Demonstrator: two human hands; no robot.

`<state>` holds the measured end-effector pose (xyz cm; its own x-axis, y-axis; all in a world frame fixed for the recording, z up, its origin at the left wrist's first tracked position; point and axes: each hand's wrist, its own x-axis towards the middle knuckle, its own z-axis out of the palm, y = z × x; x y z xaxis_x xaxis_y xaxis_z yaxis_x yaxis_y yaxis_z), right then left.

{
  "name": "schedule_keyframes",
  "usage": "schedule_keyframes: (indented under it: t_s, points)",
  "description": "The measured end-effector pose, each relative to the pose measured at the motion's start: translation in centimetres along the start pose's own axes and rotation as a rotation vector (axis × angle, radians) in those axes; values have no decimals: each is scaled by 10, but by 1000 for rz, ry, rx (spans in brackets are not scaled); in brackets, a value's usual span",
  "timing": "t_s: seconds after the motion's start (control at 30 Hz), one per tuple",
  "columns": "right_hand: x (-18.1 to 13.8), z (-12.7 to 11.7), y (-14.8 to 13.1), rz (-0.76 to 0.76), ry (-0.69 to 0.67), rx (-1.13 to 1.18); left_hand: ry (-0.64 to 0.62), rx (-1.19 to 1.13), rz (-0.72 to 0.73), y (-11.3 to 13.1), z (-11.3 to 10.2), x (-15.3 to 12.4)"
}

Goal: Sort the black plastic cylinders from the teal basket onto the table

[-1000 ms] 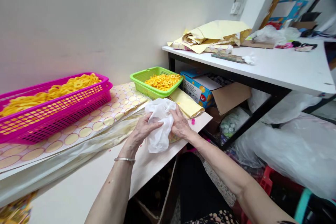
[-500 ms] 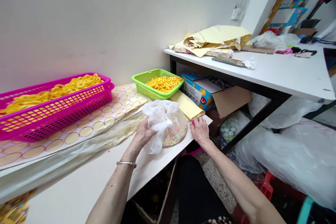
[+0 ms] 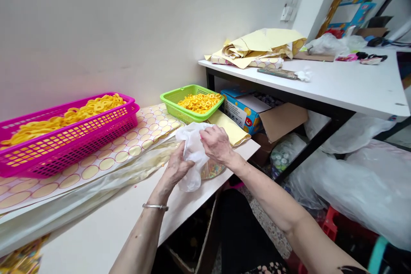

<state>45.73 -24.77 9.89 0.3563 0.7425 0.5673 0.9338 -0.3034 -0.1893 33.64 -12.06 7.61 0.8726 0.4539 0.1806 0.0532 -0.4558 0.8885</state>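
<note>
On the low white table rests a clear plastic bag (image 3: 192, 182), its upper part gathered and its lower part holding many small pastel-coloured pieces (image 3: 212, 168). My left hand (image 3: 177, 165) grips the gathered plastic from the left side, thumb across its front. Over the bag's mouth is my right hand (image 3: 218, 143), fingers pinched together. A small pink spot shows at those fingertips, likely a small pink piece; its shape is too small to make out. Part of the bag is hidden behind my right hand.
A pink basket (image 3: 80, 137) of yellow rings stands left, a green basket (image 3: 189, 116) of small yellow pieces behind the bag. Folded yellow paper (image 3: 236, 130) lies at right. A higher white table (image 3: 346, 85) and an open cardboard box (image 3: 282, 122) are beyond.
My right hand has moved from the table edge beside the yellow paper, up and left to the bag's mouth. My left hand stays on the bag.
</note>
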Motion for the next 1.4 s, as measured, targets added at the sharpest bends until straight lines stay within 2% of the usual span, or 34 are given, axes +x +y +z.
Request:
schedule_keyframes:
  t_s: [0.07, 0.13, 0.2, 0.3, 0.37, 0.43, 0.5, 0.6, 0.73, 0.87, 0.93, 1.0, 1.03, 1.1, 1.2, 1.27, 1.33, 1.4]
  points:
    - [7, 7, 3, -58, -81, 0, 6, -5, 31, -3, -1, -1]
    - [3, 15, 10, -99, -89, 51, 41, 4, 52, -10, -2, -2]
    - [-10, 22, 18, -79, 6, 135, 98, 31, 68, -20, -2, -4]
    - [-32, 34, 32, 51, 235, 264, 177, 103, 83, -33, -1, -4]
    - [-43, 45, 39, 107, 258, 313, 194, 183, 105, -38, 0, -2]
    - [-48, 57, 42, 135, 147, 354, 142, 276, 145, -40, 4, 1]
    - [-46, 68, 41, 151, -23, 393, 57, 333, 194, -38, 9, 7]
    - [-34, 80, 35, 93, -211, 437, -96, 469, 212, -30, 20, 22]
    - [-16, 88, 27, 77, -155, 368, -226, 605, 192, -14, 27, 43]
    - [-7, 88, 25, 97, -102, 291, -267, 585, 287, -5, 26, 45]
    - [-2, 83, 28, 90, -96, 253, -176, 585, 385, -8, 29, 35]
    - [7, 74, 32, 91, -91, 217, 47, 578, 458, -19, 35, 23]
    - [12, 69, 35, 101, -85, 199, 167, 565, 466, -26, 40, 17]
    - [21, 62, 39, 131, -70, 146, 256, 544, 457, -39, 50, 8]
    - [28, 62, 44, 183, -65, 84, 112, 534, 439, -53, 65, 5]
    - [26, 70, 47, 219, -87, 84, 7, 535, 362, -57, 72, 11]
    - [22, 79, 49, 255, -121, 100, -80, 541, 286, -57, 73, 18]
    - [20, 84, 50, 297, -151, 113, -99, 551, 279, -55, 68, 21]
